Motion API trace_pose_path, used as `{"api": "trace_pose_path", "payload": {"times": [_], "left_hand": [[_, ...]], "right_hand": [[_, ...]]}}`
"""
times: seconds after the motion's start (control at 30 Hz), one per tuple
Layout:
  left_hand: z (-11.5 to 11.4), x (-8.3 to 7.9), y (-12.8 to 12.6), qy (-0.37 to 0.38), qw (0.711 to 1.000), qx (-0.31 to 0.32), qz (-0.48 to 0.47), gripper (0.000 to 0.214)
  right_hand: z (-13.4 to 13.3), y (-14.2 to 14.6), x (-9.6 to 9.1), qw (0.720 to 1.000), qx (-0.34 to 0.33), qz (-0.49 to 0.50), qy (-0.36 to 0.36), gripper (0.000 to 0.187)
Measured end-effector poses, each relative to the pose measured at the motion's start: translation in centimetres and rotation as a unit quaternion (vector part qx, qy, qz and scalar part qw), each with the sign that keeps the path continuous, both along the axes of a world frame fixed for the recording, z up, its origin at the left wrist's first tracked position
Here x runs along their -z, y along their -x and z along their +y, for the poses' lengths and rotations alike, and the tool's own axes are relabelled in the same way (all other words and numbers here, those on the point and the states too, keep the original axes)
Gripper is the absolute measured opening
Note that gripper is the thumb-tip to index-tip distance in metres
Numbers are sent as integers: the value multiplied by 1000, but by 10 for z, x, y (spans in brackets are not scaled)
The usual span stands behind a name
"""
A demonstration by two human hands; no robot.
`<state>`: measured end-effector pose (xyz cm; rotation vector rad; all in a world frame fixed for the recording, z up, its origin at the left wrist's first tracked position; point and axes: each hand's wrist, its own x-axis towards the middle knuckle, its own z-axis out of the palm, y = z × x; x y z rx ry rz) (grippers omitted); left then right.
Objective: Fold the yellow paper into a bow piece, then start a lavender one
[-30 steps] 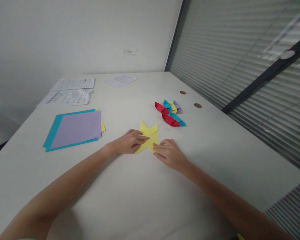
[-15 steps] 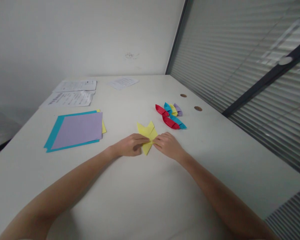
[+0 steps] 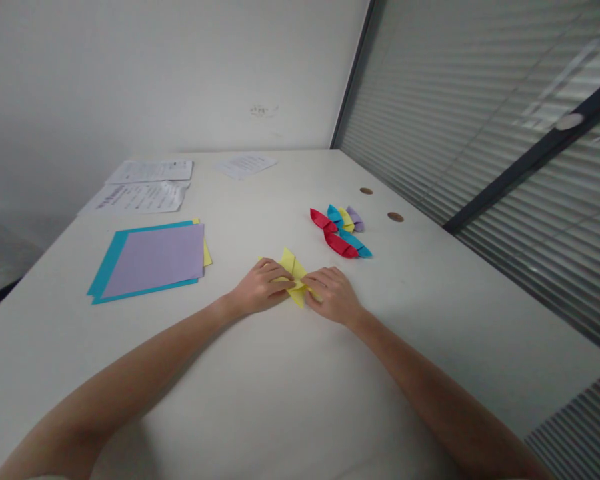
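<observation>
A partly folded yellow paper [image 3: 290, 261] lies on the white table between my two hands, with pointed flaps sticking out at its top and bottom. My left hand [image 3: 261, 285] grips its left side, fingers closed over the paper. On the opposite side, my right hand [image 3: 334, 293] pinches the paper near its centre. The fingers cover much of the folds, so their exact shape is hidden. Beyond my right hand rest several small folded paper pieces: red [image 3: 341, 245], blue [image 3: 356, 244], yellow [image 3: 347, 220] and purple [image 3: 355, 219].
On the left lies a stack of flat sheets, a purple sheet [image 3: 160, 257] above a blue sheet [image 3: 111, 267] and a yellow one. Printed papers [image 3: 150, 171] sit at the back left, and another printed sheet [image 3: 247, 165] by the wall. Window blinds [image 3: 480, 113] border the table's right side.
The yellow paper has turned and its flaps now point differently. My left hand has shifted to spread over its left side, while my right hand's fingers have opened out slightly.
</observation>
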<state>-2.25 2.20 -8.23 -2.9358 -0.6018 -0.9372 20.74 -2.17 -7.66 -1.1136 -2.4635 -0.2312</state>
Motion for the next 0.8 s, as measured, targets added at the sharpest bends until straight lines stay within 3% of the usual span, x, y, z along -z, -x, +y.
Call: {"api": "trace_pose_path", "payload": {"times": [0.17, 0.37, 0.43, 0.5, 0.57, 0.67, 0.73, 0.77, 0.8], "left_hand": [[-4, 3, -3, -11, 1000, -14, 4, 19], [-10, 0, -7, -42, 998, -17, -32, 19], [-13, -2, -6, -48, 996, -44, -59, 27], [-15, -2, -3, -58, 989, -99, -90, 36], [-17, 1, 2, -78, 980, -142, -114, 37], [-17, 7, 7, -99, 983, -127, -88, 28], [-18, 8, 6, -101, 991, -79, -38, 27], [-18, 7, 4, -97, 994, -55, -13, 28], [-18, 6, 1, -93, 995, -33, 6, 28]], "right_hand": [[-4, 4, 0, 999, -10, -21, 38, 35], [-2, 6, 6, 1000, -3, -15, 9, 25], [-1, 4, 5, 999, -5, 31, 17, 24], [2, 2, 0, 989, 12, 140, 41, 22], [6, 0, -6, 949, 74, 293, 86, 30], [17, -2, -12, 823, 179, 495, 214, 46], [23, -2, -9, 745, 180, 561, 314, 48], [25, -2, -6, 726, 175, 569, 343, 49], [27, -2, -2, 725, 173, 564, 357, 51]]}}
